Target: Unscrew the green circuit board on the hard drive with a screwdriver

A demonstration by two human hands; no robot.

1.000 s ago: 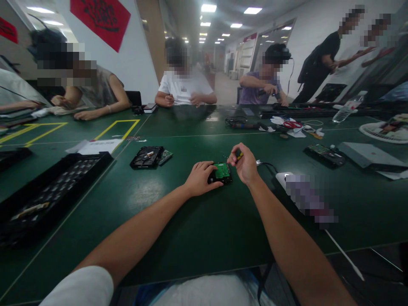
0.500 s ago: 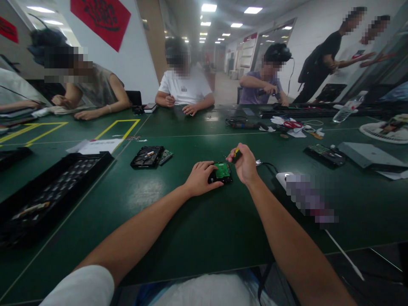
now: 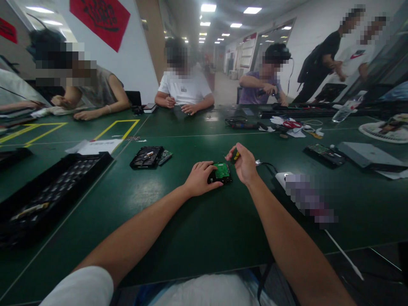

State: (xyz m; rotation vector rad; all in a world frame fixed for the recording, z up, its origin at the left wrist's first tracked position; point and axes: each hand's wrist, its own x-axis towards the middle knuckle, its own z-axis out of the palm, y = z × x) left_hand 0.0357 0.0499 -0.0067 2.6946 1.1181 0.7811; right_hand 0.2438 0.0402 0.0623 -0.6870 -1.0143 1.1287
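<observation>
A hard drive (image 3: pixel 222 171) with its green circuit board facing up lies on the dark green table. My left hand (image 3: pixel 200 178) grips its left side, thumb along the near edge and fingers over the far edge. Just right of the drive, my right hand (image 3: pixel 244 163) is closed around a screwdriver (image 3: pixel 235 156) with a yellow and black handle. The screwdriver's tip looks small and thin, pointing left above the table, apart from the board. Most of the handle is hidden in my fingers.
Left of the drive lie an opened black drive case (image 3: pixel 146 157) and a loose circuit board (image 3: pixel 165 157). A long black tray (image 3: pixel 54 191) stands farther left. On the right are a power strip (image 3: pixel 287 182), another drive (image 3: pixel 325 155) and a grey metal box (image 3: pixel 371 155). Several people sit opposite.
My right hand has tilted the screwdriver slightly; my left hand keeps its hold on the hard drive. In the background, a standing person has lowered their arms.
</observation>
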